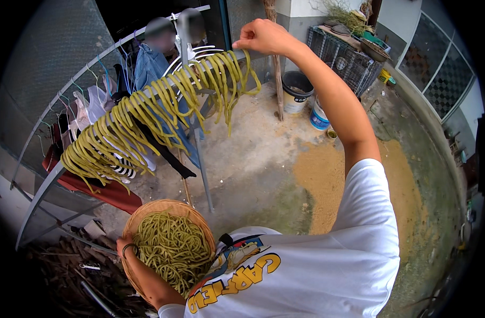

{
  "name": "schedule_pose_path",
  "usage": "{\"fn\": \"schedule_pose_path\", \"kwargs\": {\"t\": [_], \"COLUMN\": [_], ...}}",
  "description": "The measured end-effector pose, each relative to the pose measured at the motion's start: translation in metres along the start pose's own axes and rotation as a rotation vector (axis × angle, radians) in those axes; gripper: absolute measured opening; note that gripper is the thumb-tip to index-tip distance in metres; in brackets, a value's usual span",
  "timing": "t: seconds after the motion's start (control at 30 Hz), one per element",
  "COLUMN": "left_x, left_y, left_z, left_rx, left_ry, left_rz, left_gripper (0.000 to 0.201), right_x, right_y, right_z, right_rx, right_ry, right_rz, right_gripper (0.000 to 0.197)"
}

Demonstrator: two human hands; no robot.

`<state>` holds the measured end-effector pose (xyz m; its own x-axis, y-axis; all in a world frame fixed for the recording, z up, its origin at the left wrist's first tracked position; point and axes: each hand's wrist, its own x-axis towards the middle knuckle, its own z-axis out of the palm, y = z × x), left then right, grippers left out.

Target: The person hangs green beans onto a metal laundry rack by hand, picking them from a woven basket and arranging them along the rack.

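Note:
Many limp green long beans point(163, 106) hang side by side over a grey metal rail point(45, 186) that slants up across the left of the view. At the rail's far end, my right hand point(266, 37) is raised with thumb and fingers pinched together on a long bean point(250, 59); the fingertips partly hide it. A round wicker basket point(173, 205) rests against my front, heaped with more long beans point(173, 249). My left hand point(128, 248) grips the basket's left rim, its fingers partly hidden by the rim.
Clothes on hangers point(94, 100) fill a second rail behind the beans. A broom point(278, 87), a black bucket point(297, 87) and a blue-white bucket point(320, 116) stand beyond. Wire cages point(338, 58) sit at the wall. Tan grains point(322, 175) cover some floor; firewood point(57, 270) lies lower left.

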<state>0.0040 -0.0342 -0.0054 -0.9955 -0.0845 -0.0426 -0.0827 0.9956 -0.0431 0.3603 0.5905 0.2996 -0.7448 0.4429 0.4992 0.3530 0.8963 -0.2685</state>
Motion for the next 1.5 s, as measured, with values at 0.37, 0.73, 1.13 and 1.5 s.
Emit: {"fn": "schedule_pose_path", "kwargs": {"t": [0.37, 0.73, 1.13, 1.5], "left_x": [0.005, 0.003, -0.019, -0.014], "left_y": [0.024, 0.025, 0.033, 0.040], "left_z": [-0.011, -0.009, -0.024, -0.022], "left_rx": [-0.025, -0.017, -0.048, -0.021], "left_ry": [-0.006, -0.052, -0.004, -0.015], "left_rz": [0.126, 0.094, 0.073, 0.084], "left_gripper": [0.065, 0.067, 0.061, 0.064], "right_x": [-0.027, -0.024, -0.096, -0.263], "right_y": [-0.029, -0.008, -0.123, -0.301], "right_z": [0.003, 0.012, 0.053, 0.351], "right_rx": [0.013, 0.076, 0.408, -0.013], "right_ry": [0.164, 0.108, 0.219, -0.753], "right_rz": [0.155, 0.192, -0.160, -0.773], "right_gripper": [0.017, 0.020, 0.015, 0.018]}}
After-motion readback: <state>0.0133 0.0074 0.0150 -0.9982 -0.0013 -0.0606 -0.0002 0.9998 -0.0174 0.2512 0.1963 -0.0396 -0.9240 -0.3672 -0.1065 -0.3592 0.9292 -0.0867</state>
